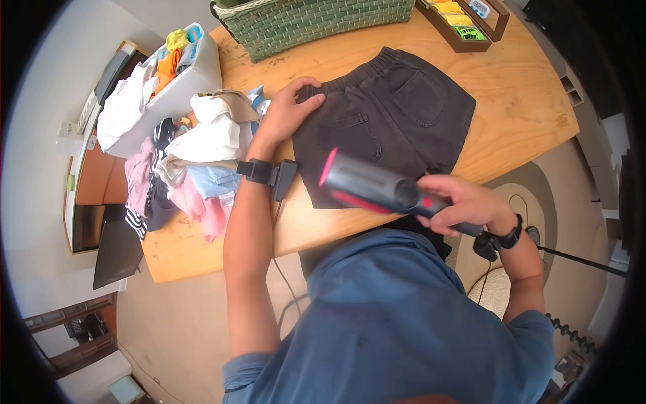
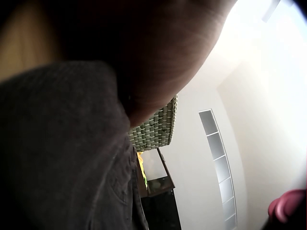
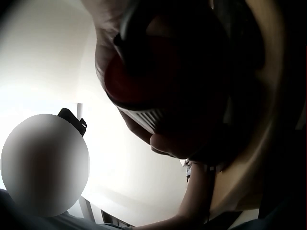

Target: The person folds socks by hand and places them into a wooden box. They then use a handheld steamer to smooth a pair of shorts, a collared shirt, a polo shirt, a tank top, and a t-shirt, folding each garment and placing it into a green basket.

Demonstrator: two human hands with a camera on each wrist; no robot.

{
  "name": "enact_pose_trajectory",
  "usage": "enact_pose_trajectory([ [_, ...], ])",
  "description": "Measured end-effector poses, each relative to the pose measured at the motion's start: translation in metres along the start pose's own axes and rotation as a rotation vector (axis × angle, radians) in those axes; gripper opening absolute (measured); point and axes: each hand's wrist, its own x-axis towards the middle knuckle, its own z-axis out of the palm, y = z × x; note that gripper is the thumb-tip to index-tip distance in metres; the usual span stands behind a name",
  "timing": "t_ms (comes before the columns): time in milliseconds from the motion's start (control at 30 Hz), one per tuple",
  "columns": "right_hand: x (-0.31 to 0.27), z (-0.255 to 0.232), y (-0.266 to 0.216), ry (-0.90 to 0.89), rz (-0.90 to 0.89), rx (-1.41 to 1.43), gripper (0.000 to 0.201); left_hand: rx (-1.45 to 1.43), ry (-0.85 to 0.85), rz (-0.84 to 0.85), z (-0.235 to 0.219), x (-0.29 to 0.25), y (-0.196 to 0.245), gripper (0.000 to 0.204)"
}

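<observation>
Dark grey shorts (image 1: 397, 111) lie spread on the wooden table, waistband toward the basket. At the waistband's left end rests my left hand (image 1: 289, 111), thumb and fingers on the cloth; whether it pinches the fabric is unclear. My right hand (image 1: 461, 202) grips the handle of a dark grey and pink handheld device (image 1: 367, 182), held over the lower edge of the shorts near the table's front. In the left wrist view the shorts (image 2: 62, 143) fill the lower left, beside the hand (image 2: 168, 57). The right wrist view is dark, with the device (image 3: 139, 81) in the hand.
A green woven basket (image 1: 323, 27) stands at the table's back, with a brown box (image 1: 464, 44) of yellow and green items to its right. Piled clothes (image 1: 208, 145) lie left of my left arm, beside a white bin (image 1: 192, 81) of garments. Cables hang below the wrists.
</observation>
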Motion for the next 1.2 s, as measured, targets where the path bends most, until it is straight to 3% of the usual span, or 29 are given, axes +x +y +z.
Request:
enact_pose_trajectory([
  [100, -0.042, -0.010, -0.004, 0.371, -0.152, -0.036, 0.042, -0.079, -0.026, -0.105, -0.004, 0.000, 0.007, 0.025],
  [167, -0.054, -0.023, 0.012, 0.860, -0.323, -0.510, 0.048, -0.058, -0.040, -0.107, -0.005, 0.002, 0.004, 0.024],
  [233, -0.067, -0.060, 0.021, 1.120, -0.266, -0.926, 0.055, -0.006, -0.059, -0.144, -0.006, 0.001, 0.011, 0.027],
  [300, -0.082, -0.096, 0.026, 1.284, -0.189, -0.982, 0.051, 0.074, -0.070, -0.213, -0.008, -0.003, 0.030, 0.032],
  [433, -0.091, -0.153, 0.027, 1.448, 0.133, -1.028, 0.040, 0.396, -0.102, -0.094, -0.002, 0.005, 0.047, 0.051],
  [533, -0.083, -0.194, 0.044, 1.556, 0.061, -1.270, 0.035, 0.486, -0.166, -0.045, 0.008, 0.030, 0.053, 0.063],
  [633, -0.083, -0.192, 0.035, 1.531, 0.142, -1.393, 0.040, 0.503, -0.188, -0.073, 0.030, 0.054, 0.053, 0.065],
  [733, -0.080, -0.143, 0.024, 1.584, -0.315, -1.602, 0.042, 0.527, -0.254, -0.108, 0.044, 0.068, 0.053, 0.061],
  [800, -0.068, -0.086, 0.022, 1.295, -0.247, -1.037, 0.040, 0.485, -0.322, -0.164, 0.045, 0.069, 0.052, 0.055],
  [833, -0.061, -0.070, 0.032, 0.948, -0.266, -0.692, 0.036, 0.431, -0.340, -0.186, 0.044, 0.070, 0.051, 0.050],
  [867, -0.050, -0.051, 0.041, 0.716, -0.276, -0.517, 0.036, 0.375, -0.356, -0.210, 0.041, 0.071, 0.049, 0.046],
  [933, -0.037, -0.033, 0.046, 0.527, -0.085, -0.491, 0.036, 0.222, -0.350, -0.232, 0.038, 0.065, 0.056, 0.039],
  [1033, -0.030, -0.031, 0.046, 0.642, 0.031, -0.528, 0.036, -0.088, -0.291, -0.216, 0.027, 0.043, 0.068, 0.028],
  [1100, -0.026, -0.034, 0.049, 0.604, -0.018, -0.467, 0.037, -0.331, -0.272, -0.178, 0.020, 0.035, 0.076, 0.020],
  [1200, -0.023, -0.038, 0.043, 0.580, -0.074, -0.393, 0.037, -0.612, -0.216, 0.023, 0.009, 0.025, 0.095, 0.014],
])
